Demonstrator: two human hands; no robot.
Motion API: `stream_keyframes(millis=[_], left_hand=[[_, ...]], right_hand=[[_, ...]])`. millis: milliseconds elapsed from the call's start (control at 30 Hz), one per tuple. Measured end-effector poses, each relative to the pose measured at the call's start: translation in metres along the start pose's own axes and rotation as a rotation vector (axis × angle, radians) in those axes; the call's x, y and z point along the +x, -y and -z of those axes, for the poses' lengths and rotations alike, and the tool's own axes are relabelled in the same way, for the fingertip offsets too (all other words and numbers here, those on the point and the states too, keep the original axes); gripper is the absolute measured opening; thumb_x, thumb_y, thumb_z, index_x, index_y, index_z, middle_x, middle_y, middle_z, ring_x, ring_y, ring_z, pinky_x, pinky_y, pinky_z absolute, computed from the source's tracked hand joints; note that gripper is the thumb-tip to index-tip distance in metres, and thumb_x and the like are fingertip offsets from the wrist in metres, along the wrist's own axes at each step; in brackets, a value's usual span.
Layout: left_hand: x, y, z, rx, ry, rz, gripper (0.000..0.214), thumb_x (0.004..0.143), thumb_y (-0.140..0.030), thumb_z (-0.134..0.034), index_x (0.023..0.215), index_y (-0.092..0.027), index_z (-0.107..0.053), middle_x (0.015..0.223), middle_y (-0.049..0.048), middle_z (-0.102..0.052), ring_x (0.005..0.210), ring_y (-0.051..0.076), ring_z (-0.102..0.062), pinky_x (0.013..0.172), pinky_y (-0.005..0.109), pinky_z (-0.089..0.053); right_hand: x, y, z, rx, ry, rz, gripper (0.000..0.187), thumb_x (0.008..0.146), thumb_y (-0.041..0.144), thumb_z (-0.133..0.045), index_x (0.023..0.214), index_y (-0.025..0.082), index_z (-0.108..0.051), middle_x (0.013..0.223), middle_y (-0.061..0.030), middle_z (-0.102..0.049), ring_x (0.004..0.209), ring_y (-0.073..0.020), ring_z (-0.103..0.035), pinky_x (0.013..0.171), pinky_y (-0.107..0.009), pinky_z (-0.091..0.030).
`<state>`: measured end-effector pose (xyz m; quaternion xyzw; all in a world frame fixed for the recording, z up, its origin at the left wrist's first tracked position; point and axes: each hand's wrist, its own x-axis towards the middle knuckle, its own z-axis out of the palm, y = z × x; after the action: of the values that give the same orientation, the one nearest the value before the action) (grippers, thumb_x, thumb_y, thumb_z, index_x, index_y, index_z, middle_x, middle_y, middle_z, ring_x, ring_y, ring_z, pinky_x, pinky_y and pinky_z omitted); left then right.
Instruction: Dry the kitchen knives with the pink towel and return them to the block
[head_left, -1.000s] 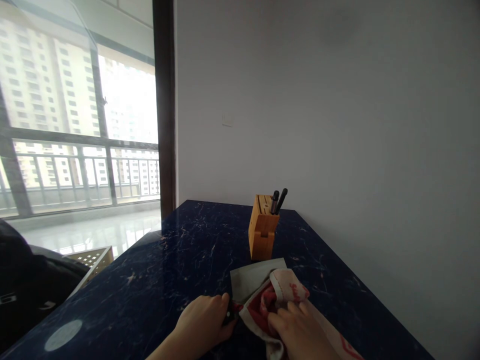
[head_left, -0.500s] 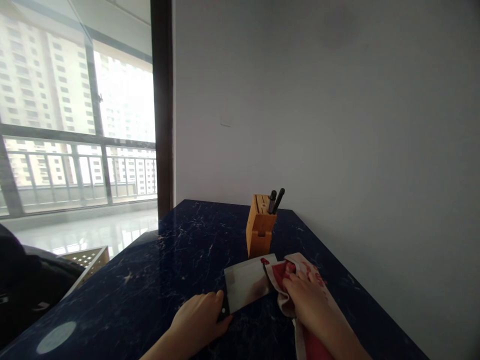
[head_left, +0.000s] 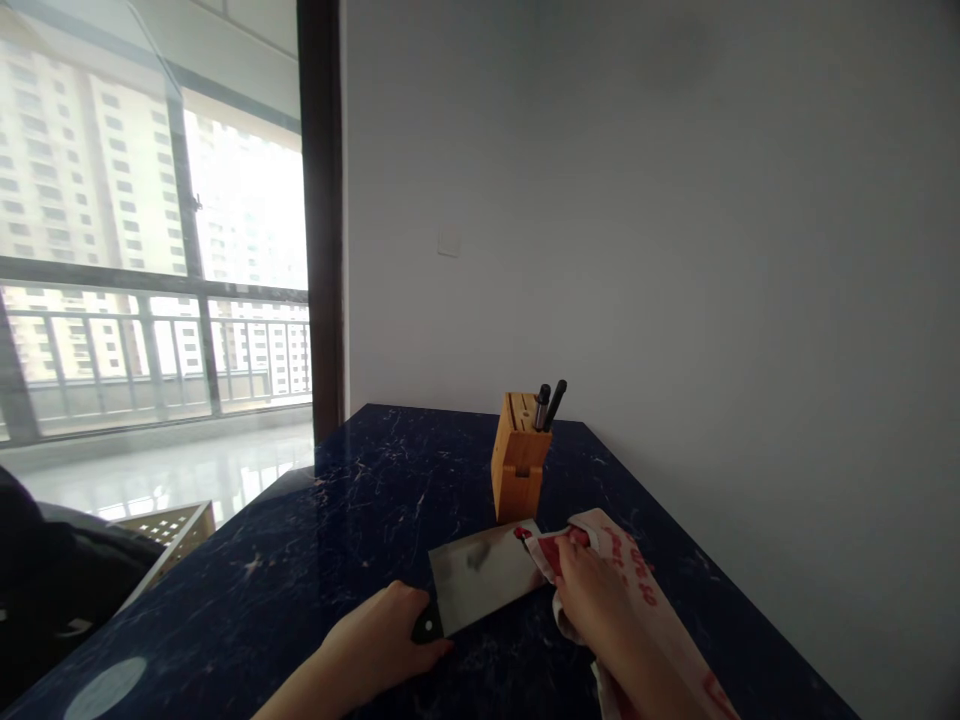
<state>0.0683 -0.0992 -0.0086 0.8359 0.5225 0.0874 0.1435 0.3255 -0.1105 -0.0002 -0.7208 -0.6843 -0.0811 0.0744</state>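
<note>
Across the near part of the marbled blue surface point(head_left: 397, 500), left of its right edge, here's the cleaver point(head_left: 484, 585), handle end left, blade reaching rightward! The left hand point(head_left: 379, 635) is wrapped around the black handle point(head_left: 428, 622), presumably steadying it from the safe end. Over to the right hand point(head_left: 596, 600), bunched around the red-and-white cloth point(head_left: 645, 580) at the blade's other end, fabric likely shielding skin from steel (whether blade meets surface, I can't tell). Beyond, toward the far right corner, stands the wooden knife block point(head_left: 517, 475), two black-handled tools point(head_left: 556, 403) slotted handles-up, probably for easy reach.
</note>
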Motion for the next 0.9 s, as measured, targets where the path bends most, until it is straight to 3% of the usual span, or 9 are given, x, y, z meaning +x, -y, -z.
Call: stream_keyframes(millis=[167,300,467,567,733,900], left_hand=[[-0.001,0.008,0.013,-0.205,0.063,-0.042,0.043,0.073,-0.054,-0.045,0.062,-0.016,-0.06,0.055,0.0002,-0.057,0.048,0.013,-0.053,0.038,0.019,-0.027],[-0.003,0.009,0.021,-0.391,0.156,-0.001,0.051,0.074,-0.062,-0.037,0.064,-0.015,-0.056,0.048,-0.0019,-0.05,0.037,0.01,-0.046,0.033,0.018,-0.027],[-0.002,0.01,0.027,-0.493,0.139,0.033,0.051,0.071,-0.065,-0.043,0.062,-0.016,-0.052,0.044,-0.0043,-0.045,0.033,0.008,-0.04,0.031,0.017,-0.024],[-0.002,0.014,0.028,-0.634,0.229,0.011,0.049,0.07,-0.063,-0.047,0.06,-0.016,-0.051,0.039,-0.0059,-0.042,0.03,0.006,-0.036,0.03,0.017,-0.023],[0.001,0.015,0.023,-0.926,0.403,-0.067,0.04,0.065,-0.053,-0.06,0.067,-0.013,-0.061,0.036,-0.0084,-0.036,0.028,0.005,-0.031,0.027,0.017,-0.021],[0.001,0.007,0.015,-1.063,0.472,-0.064,0.052,0.077,-0.055,-0.043,0.077,-0.009,-0.07,0.04,-0.0054,-0.038,0.031,0.005,-0.035,0.032,0.017,-0.027]], right_hand=[[-0.003,-0.001,0.015,-0.014,0.014,-0.028,0.035,0.075,0.001,-0.035,0.102,0.011,-0.055,0.089,-0.012,-0.065,0.086,-0.0203,-0.06,0.068,-0.026,-0.038],[-0.003,-0.004,0.017,0.006,0.033,-0.04,0.04,0.073,-0.003,-0.031,0.103,0.006,-0.055,0.089,-0.014,-0.065,0.085,-0.0209,-0.061,0.067,-0.027,-0.038],[-0.003,-0.007,0.002,0.005,0.01,0.002,0.029,0.08,0.017,-0.04,0.101,0.009,-0.058,0.104,-0.0153,-0.06,0.093,-0.0244,-0.058,0.075,-0.031,-0.039],[-0.003,-0.006,-0.004,-0.008,0.017,0.056,0.026,0.079,0.021,-0.044,0.099,0.013,-0.06,0.11,-0.0138,-0.058,0.095,-0.0246,-0.056,0.077,-0.032,-0.039],[-0.005,-0.001,-0.001,-0.062,0.002,0.067,0.024,0.077,0.014,-0.046,0.094,0.014,-0.062,0.102,-0.0134,-0.06,0.097,-0.0258,-0.054,0.079,-0.035,-0.037],[-0.009,0.001,0.005,-0.041,-0.013,0.074,0.023,0.078,0.013,-0.045,0.093,0.015,-0.062,0.1,-0.0124,-0.061,0.096,-0.0253,-0.053,0.078,-0.033,-0.036]])
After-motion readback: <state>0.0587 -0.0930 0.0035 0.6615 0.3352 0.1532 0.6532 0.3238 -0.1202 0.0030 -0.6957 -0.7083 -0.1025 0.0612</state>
